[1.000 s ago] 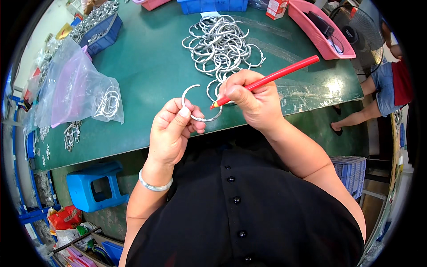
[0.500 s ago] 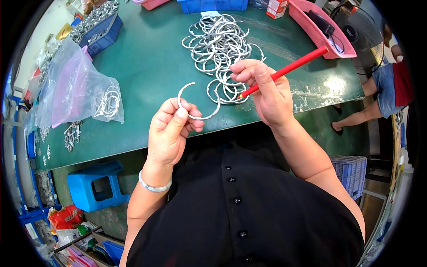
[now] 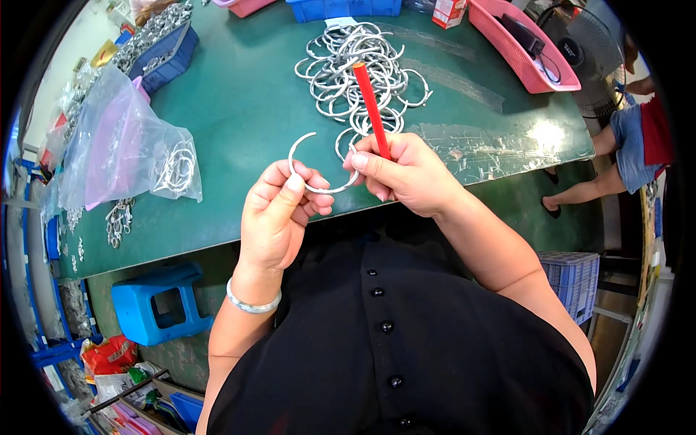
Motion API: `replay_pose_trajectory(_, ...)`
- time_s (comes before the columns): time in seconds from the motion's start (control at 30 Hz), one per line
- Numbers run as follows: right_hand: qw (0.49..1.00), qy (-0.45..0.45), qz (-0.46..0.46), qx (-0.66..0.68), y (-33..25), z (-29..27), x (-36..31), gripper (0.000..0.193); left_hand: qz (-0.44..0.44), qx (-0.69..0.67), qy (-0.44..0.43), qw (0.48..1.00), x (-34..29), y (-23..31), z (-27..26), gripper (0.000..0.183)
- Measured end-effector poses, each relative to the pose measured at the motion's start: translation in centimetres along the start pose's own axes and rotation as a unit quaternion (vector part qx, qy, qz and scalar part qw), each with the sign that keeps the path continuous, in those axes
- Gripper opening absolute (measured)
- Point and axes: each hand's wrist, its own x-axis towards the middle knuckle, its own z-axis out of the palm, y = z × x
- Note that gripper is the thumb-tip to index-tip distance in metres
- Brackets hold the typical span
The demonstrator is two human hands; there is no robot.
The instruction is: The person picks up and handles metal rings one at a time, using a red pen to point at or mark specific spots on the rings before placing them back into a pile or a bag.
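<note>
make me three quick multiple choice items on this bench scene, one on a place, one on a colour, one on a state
1. Where does the pile of silver bangles lie?
A. on the green table
B. in the blue crate
C. on the floor

2. What colour is the stick in the right hand?
A. yellow
B. red
C. black

3. What state is the bangle in the left hand in?
A. a closed ring
B. snapped in two
C. an open band with a gap

Answers:
1. A, the heap rests on the green table beyond both hands.
2. B, the stick rising from the closed fist is plain red.
3. C, its two ends stand apart at the top, one end by the right hand's fingers.
</note>
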Motion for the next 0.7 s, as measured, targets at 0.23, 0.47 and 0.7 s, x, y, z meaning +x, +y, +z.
replay_pose_trajectory(0.23,0.994,0.016,0.092,0.055,0.04,0.03,0.2,0.021,-0.055,-0.042,0.02,0.997,-0.25,0.14,0.05,0.013)
replay_pose_trajectory(0.47,0.99,0.021,0.116,0.083,0.34,-0.17,0.29,0.021,-0.068,-0.039,0.033,0.996,-0.32,0.16,0.2,0.015)
replay_pose_trajectory(0.7,0.985,0.027,0.128,0.11,0.37,-0.27,0.26,0.021,-0.085,-0.027,0.044,0.995,-0.29,0.23,0.09,0.018)
